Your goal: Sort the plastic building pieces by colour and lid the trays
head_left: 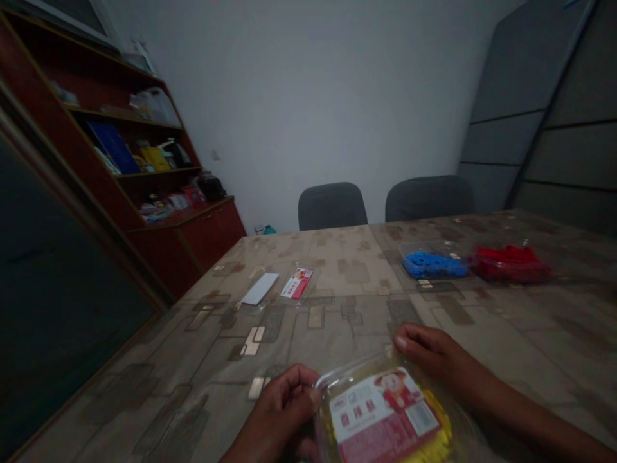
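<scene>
A clear plastic box (351,371) of yellow pieces (441,418) is held at the near edge of the view, tilted towards me. A red and white label (380,418) with a cartoon figure and a barcode covers much of its top. My left hand (289,408) pinches the box's left side, thumb on top. At the far right corner, my right hand (429,354) grips the rim with its fingers curled. The lower part of the box runs out of the frame.
On the patterned tablecloth (357,273) lie a white card (261,289) and a red and white label card (297,283). Clear boxes of blue pieces (434,264) and red pieces (508,262) stand at the right. Two grey chairs (332,206) are behind the table.
</scene>
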Demonstrator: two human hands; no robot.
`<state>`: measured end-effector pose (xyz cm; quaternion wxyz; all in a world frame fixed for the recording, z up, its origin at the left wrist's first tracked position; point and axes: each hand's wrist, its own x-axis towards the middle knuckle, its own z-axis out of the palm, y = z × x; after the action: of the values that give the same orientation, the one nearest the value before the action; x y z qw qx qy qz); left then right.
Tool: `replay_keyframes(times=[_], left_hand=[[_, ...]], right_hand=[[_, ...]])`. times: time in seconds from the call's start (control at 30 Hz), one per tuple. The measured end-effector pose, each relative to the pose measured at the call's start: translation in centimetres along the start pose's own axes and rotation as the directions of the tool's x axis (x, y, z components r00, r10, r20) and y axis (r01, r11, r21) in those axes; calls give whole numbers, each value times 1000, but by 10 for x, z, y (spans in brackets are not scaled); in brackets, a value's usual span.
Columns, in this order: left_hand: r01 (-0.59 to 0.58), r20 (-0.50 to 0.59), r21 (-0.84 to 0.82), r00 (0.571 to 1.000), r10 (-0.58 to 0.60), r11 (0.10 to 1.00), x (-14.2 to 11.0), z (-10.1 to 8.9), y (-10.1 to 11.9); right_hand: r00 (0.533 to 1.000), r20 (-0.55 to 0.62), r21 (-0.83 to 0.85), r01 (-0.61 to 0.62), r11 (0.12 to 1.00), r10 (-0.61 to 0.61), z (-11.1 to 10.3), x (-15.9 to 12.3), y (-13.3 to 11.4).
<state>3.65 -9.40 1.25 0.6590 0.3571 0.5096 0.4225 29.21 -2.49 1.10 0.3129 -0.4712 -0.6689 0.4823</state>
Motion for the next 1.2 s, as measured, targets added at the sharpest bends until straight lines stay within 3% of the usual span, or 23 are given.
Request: replay_keyframes(times=[0.33,0.57,0.73,0.83,1.0,1.07,1.13,1.2], left_hand=[[79,57,-88,996,-74,993,1,-7,9],[32,133,-153,991,-11,988,5,-9,1],[-76,104,-29,991,79,997,9,-6,-3],[-26,44,7,999,26,1000,8,-7,-5],[23,12,-85,1000,-22,996,3,-7,-10],[-28,10,-23,1000,28,999,3,-5,-10],[-158,21,131,988,156,979,4,-2,-7],[-327,63,347,943,326,879,5,1,0]], right_hand=[[998,50,99,-47,994,42,-2,-3,-7],[982,125,371,-180,911,143,1,-11,-9],[992,99,257,-97,962,73,0,-11,-14],[994,93,180,-79,980,63,-1,-9,-14],[997,69,134,-44,990,35,0,-8,-13],[998,60,109,-21,994,15,1,-8,-14],[999,42,87,-9,996,5,1,-9,-14],[999,31,74,18,997,-20,2,-9,-12]])
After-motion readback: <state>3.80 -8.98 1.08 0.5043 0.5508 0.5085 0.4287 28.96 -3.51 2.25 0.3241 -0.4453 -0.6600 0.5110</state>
